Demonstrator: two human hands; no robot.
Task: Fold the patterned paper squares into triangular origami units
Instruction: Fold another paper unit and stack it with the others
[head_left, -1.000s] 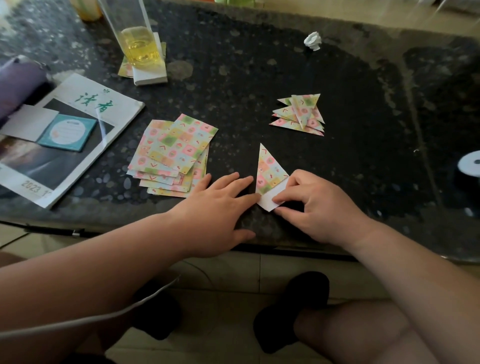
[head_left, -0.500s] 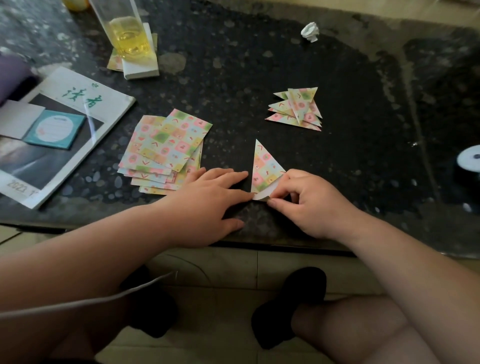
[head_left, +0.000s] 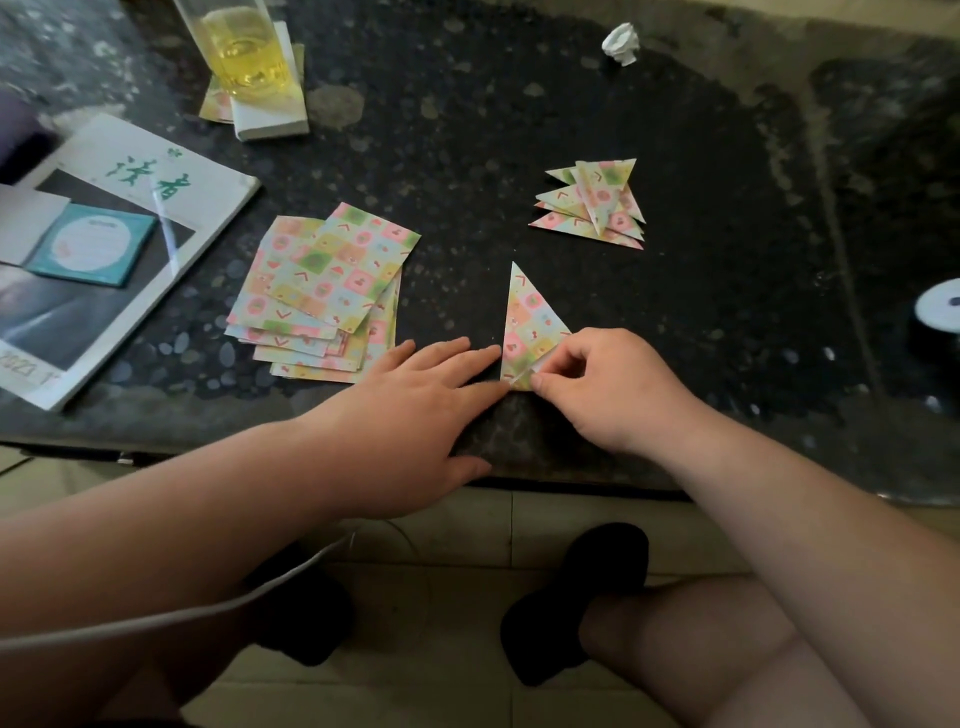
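Surface: dark speckled stone tabletop (head_left: 519, 130); its near edge runs just behind both wrists, with pale floor tiles (head_left: 441, 525) below.
Work piece: patterned triangle (head_left: 527, 322), lying flat on the tabletop between the two sets of fingers, apex pointing away from them.
Left hand (head_left: 415, 410): laid palm-down and flat, fingers straight and slightly spread. The fingertips (head_left: 493, 356) meet the lower left edge of the patterned triangle; nothing is gripped.
Right hand (head_left: 613, 389): fingers (head_left: 563, 358) curled, thumb and forefinger closed narrow on the lower right corner of the patterned triangle, where a pale flap shows. The remaining fingers are tucked toward the palm.
Contact zone: both hands meet the work piece at its near end; the far point lies free beyond the fingertips.
Stack of paper squares (head_left: 322, 291): fanned and unfolded, just beyond and outboard of the left knuckles, its near corner close to the back of that hand.
Pile of finished units (head_left: 597, 205): folded triangles overlapping, well beyond the right fingers, apart from the work piece.
Glass (head_left: 244, 52): holds yellow liquid and stands on a white block (head_left: 280, 119), far beyond the left fingertips.
Magazine (head_left: 156, 182): green characters on its cover, well outboard of the left hand.
Crumpled paper (head_left: 621, 41): small white wad, far beyond the right fingers.
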